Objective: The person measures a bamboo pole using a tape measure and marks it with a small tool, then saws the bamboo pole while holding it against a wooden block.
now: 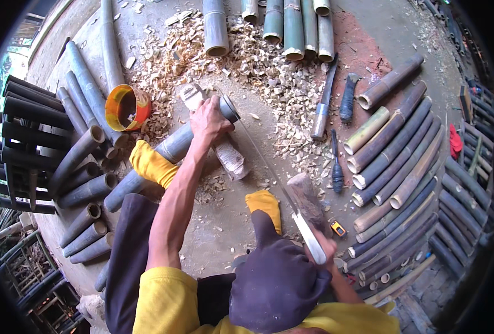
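A grey-green bamboo pole (174, 142) lies slantwise over a short wooden block (229, 156). My left hand (208, 119) is wrapped over the pole near its far end, pressing it down on the block. One of my feet, in a yellow sock (151, 162), rests against the pole lower down. In my right hand (326, 247) is the pale handle of a long, thin-bladed saw (272, 172). Its narrow blade reaches up to the pole's end, just right of my left hand. Whether the teeth touch the bamboo I cannot tell. My right fingers are partly hidden behind the handle.
Wood chips (180, 47) cover the ground ahead. An orange tub (127, 108) stands at left. A long knife (325, 100), dark-handled tools (336, 167), a log (304, 195) and a yellow tape measure (338, 228) lie right. Cut bamboo (403, 139) is stacked on both sides.
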A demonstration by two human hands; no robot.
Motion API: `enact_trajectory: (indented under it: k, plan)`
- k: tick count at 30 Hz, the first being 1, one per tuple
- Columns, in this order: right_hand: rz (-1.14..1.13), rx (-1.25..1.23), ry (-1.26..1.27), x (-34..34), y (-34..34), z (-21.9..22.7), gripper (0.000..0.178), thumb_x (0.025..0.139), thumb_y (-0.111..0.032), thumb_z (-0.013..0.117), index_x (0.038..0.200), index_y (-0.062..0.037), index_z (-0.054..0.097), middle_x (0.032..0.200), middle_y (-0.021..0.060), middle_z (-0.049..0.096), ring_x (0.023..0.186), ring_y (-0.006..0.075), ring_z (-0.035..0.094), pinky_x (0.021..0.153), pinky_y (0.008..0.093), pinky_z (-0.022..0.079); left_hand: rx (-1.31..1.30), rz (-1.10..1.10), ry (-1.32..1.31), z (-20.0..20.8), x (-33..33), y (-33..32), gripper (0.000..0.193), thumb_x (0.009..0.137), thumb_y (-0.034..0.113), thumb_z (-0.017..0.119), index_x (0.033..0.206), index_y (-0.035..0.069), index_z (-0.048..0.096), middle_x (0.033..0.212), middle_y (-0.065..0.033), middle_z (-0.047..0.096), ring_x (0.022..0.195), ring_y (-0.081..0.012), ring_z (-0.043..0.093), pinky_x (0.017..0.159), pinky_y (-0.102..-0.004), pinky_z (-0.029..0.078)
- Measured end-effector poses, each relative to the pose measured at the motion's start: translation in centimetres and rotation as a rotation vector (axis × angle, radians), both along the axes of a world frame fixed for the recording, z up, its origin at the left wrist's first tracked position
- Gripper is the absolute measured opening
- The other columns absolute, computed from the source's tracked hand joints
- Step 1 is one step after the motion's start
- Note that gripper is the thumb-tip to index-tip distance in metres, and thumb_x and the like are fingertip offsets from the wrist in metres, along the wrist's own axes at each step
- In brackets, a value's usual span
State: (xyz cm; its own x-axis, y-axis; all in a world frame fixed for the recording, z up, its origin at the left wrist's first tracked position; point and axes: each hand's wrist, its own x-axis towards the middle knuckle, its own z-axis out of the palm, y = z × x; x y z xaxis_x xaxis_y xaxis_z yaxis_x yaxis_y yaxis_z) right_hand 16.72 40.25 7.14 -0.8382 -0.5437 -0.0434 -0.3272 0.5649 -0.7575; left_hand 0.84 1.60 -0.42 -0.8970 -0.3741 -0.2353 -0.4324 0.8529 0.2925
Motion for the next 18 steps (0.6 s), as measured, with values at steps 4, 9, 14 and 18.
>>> enact_trajectory:
  k: [4, 9, 14, 18]
  plan:
    - [-0.058, -0.297, 0.038, -10.7, -12.8, -6.6, 0.046, 0.07, -0.001, 0.061, 0.114, 0.0066, 0.055, 0.083, 0.0211, 0.066, 0.067, 0.0272, 0.066, 0.062, 0.0318, 0.055, 0.019, -0.019, 0.015, -0.3, -1.1, 0.4, 0.059, 0.045, 0.027, 0.077, 0.097, 0.008, 0.054, 0.101, -0.0096, 0.063, 0.103, -0.0292, 0.055, 0.083, -0.0473, 0.045]
    - [0.022, -0.244, 0.1, -7.9, -11.9, -6.1, 0.047, 0.068, -0.001, 0.064, 0.113, 0.0071, 0.056, 0.095, 0.0219, 0.065, 0.069, 0.0305, 0.067, 0.061, 0.0337, 0.054, 0.001, -0.007, -0.023, -1.1, 0.9, -2.1, 0.062, 0.045, 0.027, 0.077, 0.099, 0.008, 0.055, 0.099, -0.0103, 0.063, 0.102, -0.0304, 0.056, 0.082, -0.0463, 0.046]
    - [-0.04, -0.054, 0.0, 0.9, 0.4, 0.9, 0.044, 0.07, -0.009, 0.062, 0.106, 0.016, 0.057, 0.088, 0.028, 0.064, 0.069, 0.0295, 0.068, 0.065, 0.0345, 0.054, -0.026, -0.023, -0.023, -0.3, 0.2, -0.8, 0.065, 0.046, 0.03, 0.079, 0.102, 0.009, 0.055, 0.104, -0.0087, 0.062, 0.102, -0.0283, 0.056, 0.082, -0.0428, 0.048]
    - [0.021, -0.195, 0.138, -7.9, -9.0, -6.6, 0.049, 0.067, -0.001, 0.063, 0.116, 0.0051, 0.055, 0.092, 0.0208, 0.066, 0.071, 0.0275, 0.067, 0.061, 0.0312, 0.054, -0.017, -0.027, -0.027, -0.7, -0.5, -0.5, 0.065, 0.045, 0.031, 0.08, 0.101, 0.009, 0.055, 0.104, -0.0086, 0.062, 0.102, -0.0278, 0.056, 0.082, -0.0437, 0.047]
